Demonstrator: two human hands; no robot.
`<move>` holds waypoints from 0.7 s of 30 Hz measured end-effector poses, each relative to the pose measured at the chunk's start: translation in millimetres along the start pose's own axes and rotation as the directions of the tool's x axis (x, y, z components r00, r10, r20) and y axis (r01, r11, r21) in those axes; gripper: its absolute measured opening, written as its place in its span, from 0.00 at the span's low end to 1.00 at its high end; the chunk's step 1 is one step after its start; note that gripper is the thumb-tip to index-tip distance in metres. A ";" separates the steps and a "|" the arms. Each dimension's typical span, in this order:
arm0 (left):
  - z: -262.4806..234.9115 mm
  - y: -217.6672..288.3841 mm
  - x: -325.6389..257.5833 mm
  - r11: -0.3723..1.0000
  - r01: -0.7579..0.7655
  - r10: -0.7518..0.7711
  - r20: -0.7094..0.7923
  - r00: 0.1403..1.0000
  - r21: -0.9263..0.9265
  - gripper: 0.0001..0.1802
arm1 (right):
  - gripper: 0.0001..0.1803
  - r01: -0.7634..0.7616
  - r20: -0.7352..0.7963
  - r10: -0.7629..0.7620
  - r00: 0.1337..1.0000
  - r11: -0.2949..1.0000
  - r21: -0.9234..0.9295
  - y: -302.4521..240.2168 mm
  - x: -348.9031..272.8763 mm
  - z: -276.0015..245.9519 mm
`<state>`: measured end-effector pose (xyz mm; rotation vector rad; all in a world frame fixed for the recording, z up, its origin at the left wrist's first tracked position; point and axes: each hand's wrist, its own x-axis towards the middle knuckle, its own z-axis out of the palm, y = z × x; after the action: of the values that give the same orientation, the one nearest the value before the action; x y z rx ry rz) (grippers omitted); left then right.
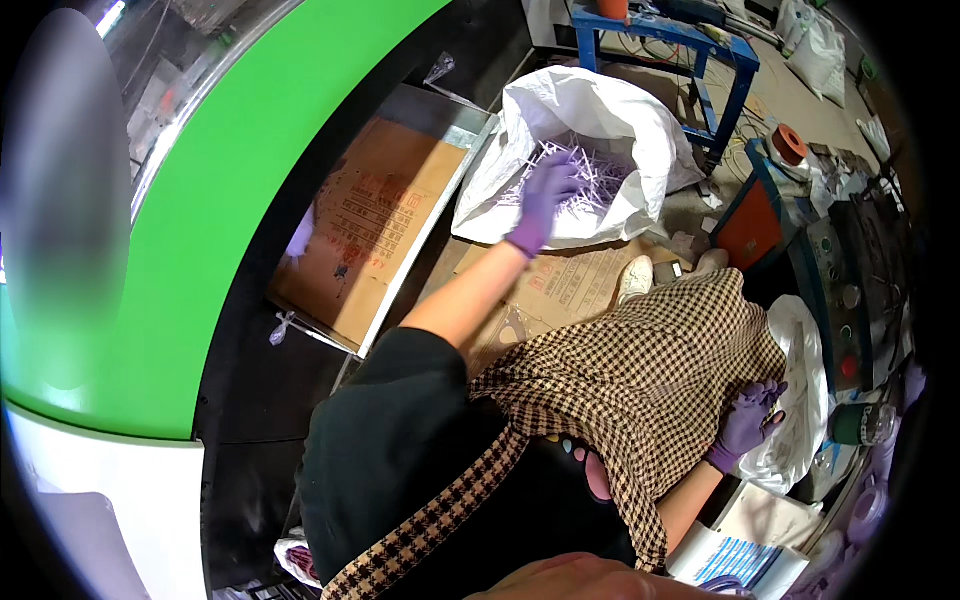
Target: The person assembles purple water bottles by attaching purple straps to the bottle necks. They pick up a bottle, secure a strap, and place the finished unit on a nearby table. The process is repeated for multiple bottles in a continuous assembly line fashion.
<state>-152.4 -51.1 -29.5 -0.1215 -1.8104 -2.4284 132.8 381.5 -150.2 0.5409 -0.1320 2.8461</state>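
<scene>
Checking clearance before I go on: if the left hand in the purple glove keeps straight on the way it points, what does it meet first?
Most likely the pale, thin plastic strips heaped inside the open white woven sack; the left hand already reaches over its mouth, though depth is unclear.

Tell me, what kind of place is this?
Probably a small factory or workshop floor. A large green machine housing curves along the left, a white sack of thin white plastic pieces sits open on the floor, and a blue metal stand stands behind.
</scene>
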 end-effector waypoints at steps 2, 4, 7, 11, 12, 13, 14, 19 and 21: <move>-108.2 -30.6 -9.3 0.992 0.126 -0.130 -0.223 0.966 -0.033 0.25 | 0.33 -0.052 0.019 0.051 0.998 0.999 0.013 3.2 3.2 1.3; -156.8 -42.3 -16.7 0.981 0.191 -0.171 -0.355 0.919 0.020 0.23 | 0.33 -0.030 0.019 0.030 0.999 1.000 -0.003 0.7 1.6 -0.5; -256.1 -66.7 -18.3 0.984 0.162 -0.176 -0.437 0.882 -0.069 0.12 | 0.33 -0.041 0.007 0.041 0.999 0.999 0.003 -0.1 2.8 -1.3; -369.6 -79.0 -39.4 0.942 0.207 0.055 -0.729 0.683 0.266 0.14 | 0.32 -0.041 -0.059 0.040 0.997 0.999 -0.029 -0.7 2.3 -1.6; -373.8 -81.3 -45.8 0.918 0.202 0.112 -0.714 0.691 0.340 0.17 | 0.32 -0.019 -0.071 0.015 0.997 0.998 -0.059 -1.1 1.5 3.2; -447.5 -59.8 -65.4 0.902 0.241 0.174 -0.812 0.556 0.358 0.23 | 0.32 -0.038 -0.072 0.038 0.997 0.999 0.010 7.4 5.0 -7.6; -428.2 -80.0 -58.8 0.931 0.300 0.036 -0.873 0.487 0.206 0.26 | 0.32 -0.025 -0.073 0.021 0.997 0.999 -0.048 2.0 2.1 -3.6; -445.9 -74.1 -68.0 0.790 0.557 -0.073 -0.863 0.500 0.256 0.43 | 0.32 -0.073 -0.057 0.067 0.996 0.991 -0.111 -3.9 3.3 -10.5; -442.5 -78.3 -57.5 0.758 0.574 -0.104 -0.811 0.575 0.310 0.45 | 0.32 -0.127 -0.043 0.123 0.992 0.983 -0.130 3.2 8.9 0.4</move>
<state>-105.3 -450.7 -237.7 1.2498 -2.0570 -1.5325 124.1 380.3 -146.7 0.4709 -0.3584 2.9387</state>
